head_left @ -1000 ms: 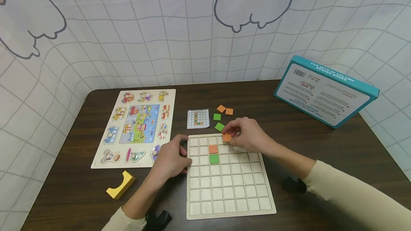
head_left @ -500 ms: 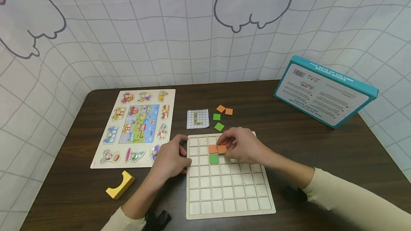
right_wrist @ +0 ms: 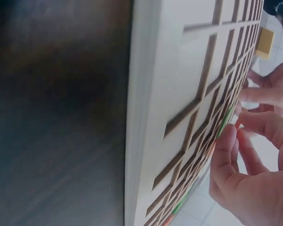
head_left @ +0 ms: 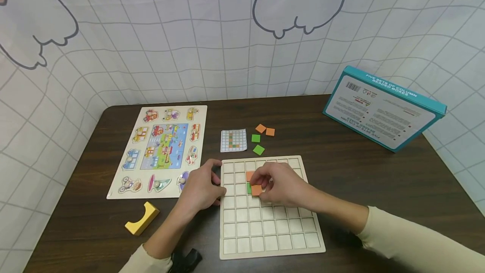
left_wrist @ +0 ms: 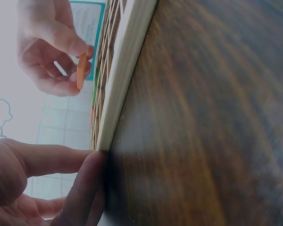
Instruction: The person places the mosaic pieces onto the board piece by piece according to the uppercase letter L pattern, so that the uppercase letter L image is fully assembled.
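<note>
My right hand (head_left: 282, 184) pinches an orange square tile (head_left: 256, 190) between thumb and fingers, low over the pale wooden grid board (head_left: 272, 227). The left wrist view shows that tile (left_wrist: 81, 70) raised above the board's surface. In the grid sit another orange tile (head_left: 249, 175) and, just below it, a green tile (head_left: 249, 188), partly covered by the held one. My left hand (head_left: 201, 186) rests against the board's left edge, with fingertips at the upper corner and the thumb lower along the side.
Beyond the board lie two loose orange tiles (head_left: 270, 132), two green tiles (head_left: 259, 150) and a small pattern card (head_left: 233, 140). A vehicle puzzle board (head_left: 174, 191) and a yellow arch block (head_left: 142, 219) are on the left. A teal box (head_left: 384, 108) stands at back right.
My right hand has carried the orange tile from the board's far edge toward me and slightly left, to beside the green tile. My left hand has stayed at the board's edge.
</note>
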Demonstrator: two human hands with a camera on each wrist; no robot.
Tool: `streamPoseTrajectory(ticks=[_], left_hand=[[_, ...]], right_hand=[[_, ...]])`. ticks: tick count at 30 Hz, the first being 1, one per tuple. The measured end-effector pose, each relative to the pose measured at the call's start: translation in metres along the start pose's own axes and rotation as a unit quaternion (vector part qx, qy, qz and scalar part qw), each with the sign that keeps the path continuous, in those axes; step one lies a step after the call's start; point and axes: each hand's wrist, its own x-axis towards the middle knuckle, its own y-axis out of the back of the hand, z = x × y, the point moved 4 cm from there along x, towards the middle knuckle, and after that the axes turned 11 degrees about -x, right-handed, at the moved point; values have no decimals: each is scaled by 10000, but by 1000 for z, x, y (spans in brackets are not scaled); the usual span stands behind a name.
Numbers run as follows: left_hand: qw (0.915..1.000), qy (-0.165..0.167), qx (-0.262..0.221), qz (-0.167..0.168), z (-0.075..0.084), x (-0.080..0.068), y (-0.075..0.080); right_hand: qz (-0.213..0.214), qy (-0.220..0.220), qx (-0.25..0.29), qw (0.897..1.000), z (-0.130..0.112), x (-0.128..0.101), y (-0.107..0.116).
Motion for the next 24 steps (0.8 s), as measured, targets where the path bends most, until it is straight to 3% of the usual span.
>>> streamPoseTrajectory(ticks=[15,24], left_hand=[[10000,8,30,6,-1,1,0],[10000,68,25,20,-3,3,0]], right_hand=[[-59,552,-387,9977,-9,-6,-12],[-14,583,-622,9964,-11,-6,-14]])
